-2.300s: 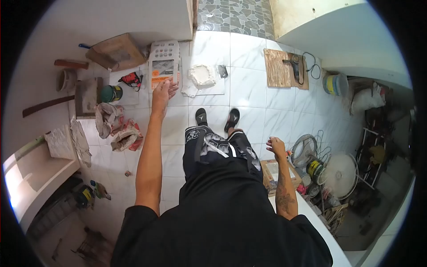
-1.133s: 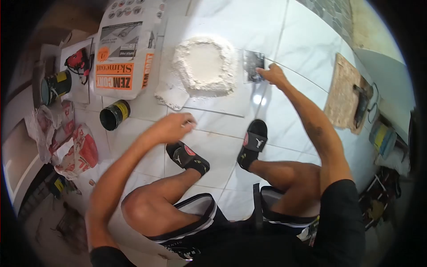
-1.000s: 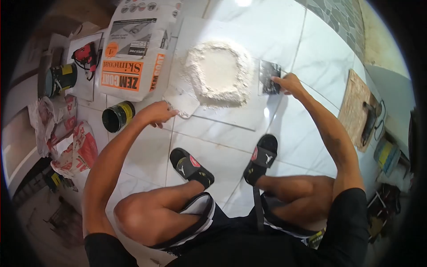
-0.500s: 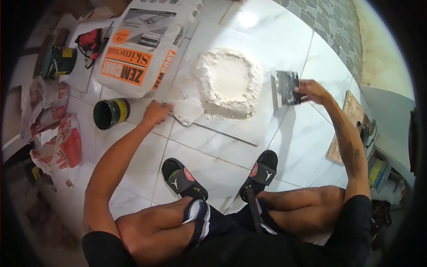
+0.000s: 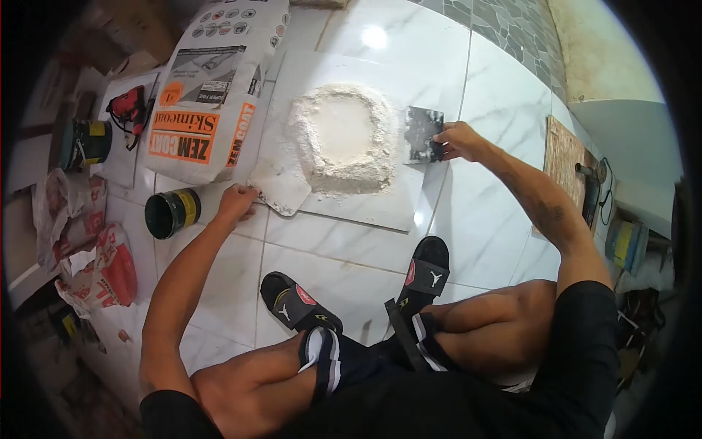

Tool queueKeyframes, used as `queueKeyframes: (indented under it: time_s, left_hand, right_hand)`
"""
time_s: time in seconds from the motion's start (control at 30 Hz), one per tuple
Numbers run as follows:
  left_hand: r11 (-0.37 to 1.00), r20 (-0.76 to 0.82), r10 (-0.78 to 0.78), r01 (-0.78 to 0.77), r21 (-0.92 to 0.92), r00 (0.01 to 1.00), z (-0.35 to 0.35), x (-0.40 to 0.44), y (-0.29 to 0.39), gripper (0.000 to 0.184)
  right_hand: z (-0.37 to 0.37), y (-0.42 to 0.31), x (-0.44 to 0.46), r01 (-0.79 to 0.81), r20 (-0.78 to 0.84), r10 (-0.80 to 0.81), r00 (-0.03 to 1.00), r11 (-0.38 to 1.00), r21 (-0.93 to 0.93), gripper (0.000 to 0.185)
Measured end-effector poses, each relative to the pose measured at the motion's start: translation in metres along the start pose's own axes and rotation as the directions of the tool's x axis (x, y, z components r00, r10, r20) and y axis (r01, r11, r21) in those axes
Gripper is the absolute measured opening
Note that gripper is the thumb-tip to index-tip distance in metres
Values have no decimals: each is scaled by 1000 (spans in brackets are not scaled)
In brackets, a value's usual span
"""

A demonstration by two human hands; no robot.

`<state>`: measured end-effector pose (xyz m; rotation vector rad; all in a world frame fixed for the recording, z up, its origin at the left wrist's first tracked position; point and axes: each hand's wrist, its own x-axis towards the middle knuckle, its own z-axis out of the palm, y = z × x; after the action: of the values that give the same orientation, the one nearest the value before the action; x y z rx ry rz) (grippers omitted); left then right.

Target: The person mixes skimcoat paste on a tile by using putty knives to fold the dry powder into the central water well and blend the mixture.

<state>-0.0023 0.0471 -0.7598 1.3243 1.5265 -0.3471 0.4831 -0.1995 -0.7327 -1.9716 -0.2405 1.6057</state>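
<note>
The white powder lies upper centre. Left hand pinches the pale plate at its lower left; right hand pinches the dark blade, upper right. Low, flat edges should scrape best.

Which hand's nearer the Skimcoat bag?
Left. The left hand is just off the near end of the Skimcoat bag; the right hand is much farther off, beyond the powder ring, holding the dark blade.
</note>
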Motion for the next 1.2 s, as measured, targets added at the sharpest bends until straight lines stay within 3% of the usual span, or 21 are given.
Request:
queueKeyframes:
  time_s: [0.3, 0.57, 0.7, 0.8, 1.07, 1.2]
  left_hand:
    - [998, -16, -33, 32, -46, 999, 1, -1, 1, 31]
    - [982, 70, 54, -40, -185, 996, -6, 1, 4, 31]
    - [928, 119, 94, -44, -370, 988, -3, -14, 16, 29]
    - [911, 157, 136, -61, -407, 978, -4, -19, 22, 28]
    - [912, 150, 188, -116, -392, 971, 1, -16, 23, 35]
    - [929, 178, 230, -161, -333, 957, 1, -24, 31, 34]
  right_hand:
    - [33, 4, -5, 56, 30, -60, 998, 992, 115, 30]
    - [50, -7, -10, 101, -14, -100, 995, 983, 155, 31]
    - [58, -17, -12, 138, -35, -135, 990, 987, 87, 32]
    - [68, -27, -23, 184, -48, -181, 982, 981, 65, 34]
    - [85, -53, -41, 327, -32, -328, 944, 944, -35, 41]
    - [99, -67, -48, 312, -55, -319, 946, 944, -107, 41]
